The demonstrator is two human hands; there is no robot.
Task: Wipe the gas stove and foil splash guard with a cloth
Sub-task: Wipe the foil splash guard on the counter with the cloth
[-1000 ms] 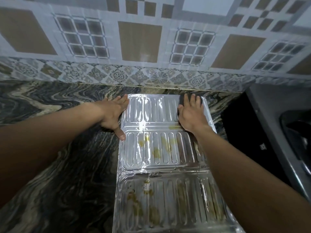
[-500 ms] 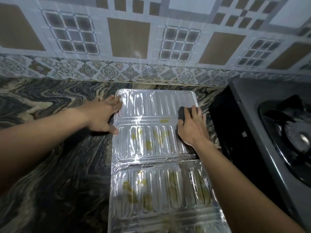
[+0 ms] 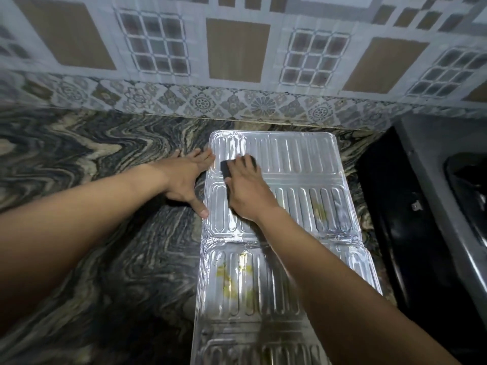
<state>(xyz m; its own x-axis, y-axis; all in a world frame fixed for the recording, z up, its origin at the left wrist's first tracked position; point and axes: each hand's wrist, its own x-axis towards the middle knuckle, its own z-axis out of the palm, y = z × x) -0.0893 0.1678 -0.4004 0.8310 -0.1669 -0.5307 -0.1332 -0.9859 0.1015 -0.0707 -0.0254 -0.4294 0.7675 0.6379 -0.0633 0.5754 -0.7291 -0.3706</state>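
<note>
Right hand [image 3: 245,188] is flat on a dark cloth [image 3: 228,167], fingers laid mostly straight across it and pressing down, not wrapped round it as far as I can tell. It sits at the far-left part of the foil splash guard [image 3: 303,159], right on the crease between the far panel and the next one.

Left hand [image 3: 184,180] is wide open and holds nothing. The palm is down on the marble countertop [image 3: 105,233], and the fingertips and thumb touch the guard's left edge, so I'd guess it's just pinning the thing in place.

The guard lies flat on the counter, long axis running from the tiled wall [image 3: 237,48] straight back toward the person. The far panel looks pretty clean. What's left is yellowish grime: one patch [image 3: 320,209] on the right side of the second panel, and a bigger splatter [image 3: 229,280] on the third, both nearer the person than the cloth. So the wiping probably has to travel right and then back along that long axis, and the right hand is already the closer one.

The gas stove [image 3: 421,206] is off at the counter's right edge, well apart from both hands and nearer the right one.
</note>
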